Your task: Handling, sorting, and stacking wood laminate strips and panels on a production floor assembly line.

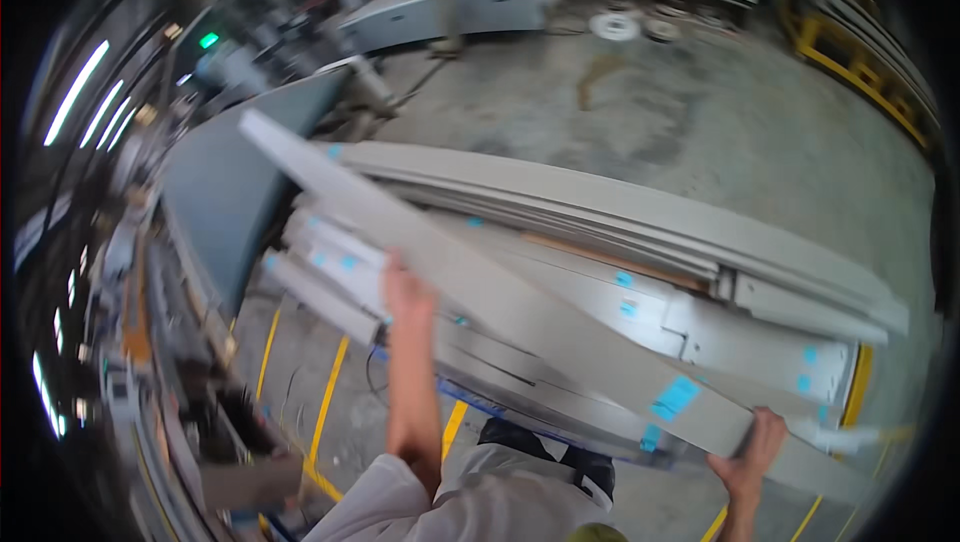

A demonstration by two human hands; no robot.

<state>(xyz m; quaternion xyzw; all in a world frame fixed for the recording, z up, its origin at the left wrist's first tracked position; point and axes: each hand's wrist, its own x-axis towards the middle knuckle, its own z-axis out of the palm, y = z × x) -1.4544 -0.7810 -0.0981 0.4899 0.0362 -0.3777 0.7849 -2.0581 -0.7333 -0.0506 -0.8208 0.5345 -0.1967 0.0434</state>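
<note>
A long, pale grey board [520,312] slants across the view in front of me, from the upper left down to the lower right. A piece of blue tape [677,397] sits on its face near the right end. My left hand [408,287], blurred by motion, grips the board's near edge left of its middle. Around the edge near the right end, the fingers of my right hand [750,452] are closed. Beneath the board lies a stack of similar long pale boards [600,187], several marked with blue tape. The held board hides part of that stack.
A large grey panel [225,182] stands at the left end of the stack. Yellow lines [330,397] mark the concrete floor near my feet. Grey cabinets [450,17] stand at the back, with a yellow metal frame [860,72] at the far right.
</note>
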